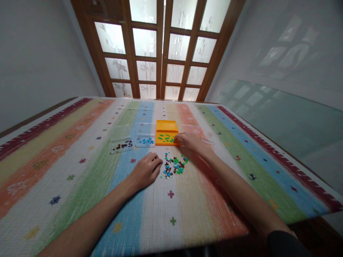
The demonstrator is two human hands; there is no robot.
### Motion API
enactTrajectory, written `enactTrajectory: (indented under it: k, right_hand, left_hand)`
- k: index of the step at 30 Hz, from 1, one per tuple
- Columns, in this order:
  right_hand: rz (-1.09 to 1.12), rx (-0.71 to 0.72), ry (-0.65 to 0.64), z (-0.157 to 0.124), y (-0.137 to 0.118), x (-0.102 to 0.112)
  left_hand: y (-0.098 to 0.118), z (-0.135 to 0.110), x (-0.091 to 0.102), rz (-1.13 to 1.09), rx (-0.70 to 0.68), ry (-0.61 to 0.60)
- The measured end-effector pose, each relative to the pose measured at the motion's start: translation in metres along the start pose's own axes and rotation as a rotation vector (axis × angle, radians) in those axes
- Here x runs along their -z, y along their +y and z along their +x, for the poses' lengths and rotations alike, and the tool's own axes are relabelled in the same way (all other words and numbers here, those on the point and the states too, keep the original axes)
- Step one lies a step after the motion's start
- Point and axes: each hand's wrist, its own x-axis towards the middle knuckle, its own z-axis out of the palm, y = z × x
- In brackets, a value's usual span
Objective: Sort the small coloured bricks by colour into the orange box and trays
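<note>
My right hand (187,141) reaches over the right side of an open orange box (167,125). Its fingers are pinched together low among small green toy bricks (166,138); whatever is between the fingertips is too small to make out. On the cloth just left of a loose pile of mixed bricks (174,166) rests my left hand (147,167), fingers loosely bent and slightly apart, with nothing visible in it. The pile has green, blue, brown and pale pieces. A clear tray (137,144) beside the orange box holds blue bricks, and another clear tray (111,147) holds brown ones.
A striped, patterned tablecloth (91,171) covers the table. Right of the orange box, partly behind my right hand, lies a transparent container (207,141). Wooden doors with frosted panes (146,71) stand beyond the far edge, and a glass panel (268,103) leans at the right.
</note>
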Motion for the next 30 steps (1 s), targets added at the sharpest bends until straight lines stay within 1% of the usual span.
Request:
enactTrajectory:
  k: [2,6,7,8,10,13,16,20,25,30]
  right_hand:
    - [-0.005,0.023,0.019,-0.002,0.002,0.002]
    - [0.057,0.071,0.136,-0.013,0.012,0.007]
    - [0.091,0.094,0.145,-0.017,0.014,0.009]
    - [0.132,0.124,0.134,-0.023,0.016,0.011]
    - [0.21,0.187,0.07,-0.033,0.016,0.013]
    - [0.249,0.232,-0.027,-0.047,0.011,0.011]
    - [0.246,0.198,-0.07,-0.053,0.004,0.002]
    - [0.257,0.137,-0.061,-0.053,-0.001,-0.01]
    - [0.377,0.144,-0.011,-0.056,-0.001,-0.012]
    - [0.564,0.089,0.093,-0.058,0.0,-0.017]
  left_hand:
    - [0.0,0.0,0.0,0.001,0.003,-0.003]
    - [-0.001,0.0,-0.001,-0.004,0.0,0.001]
    - [-0.001,0.0,-0.001,-0.003,-0.003,0.002]
    - [-0.001,0.0,-0.001,-0.003,-0.006,0.002]
    - [-0.001,0.0,-0.001,0.0,-0.013,0.001]
    - [-0.001,0.001,0.0,0.004,-0.014,-0.001]
    - [-0.001,0.0,0.0,0.007,-0.01,-0.005]
    - [-0.002,0.0,0.0,0.001,-0.007,-0.006]
    - [-0.002,0.0,0.0,0.002,-0.007,0.006]
    - [-0.002,0.001,0.001,-0.012,-0.005,0.015]
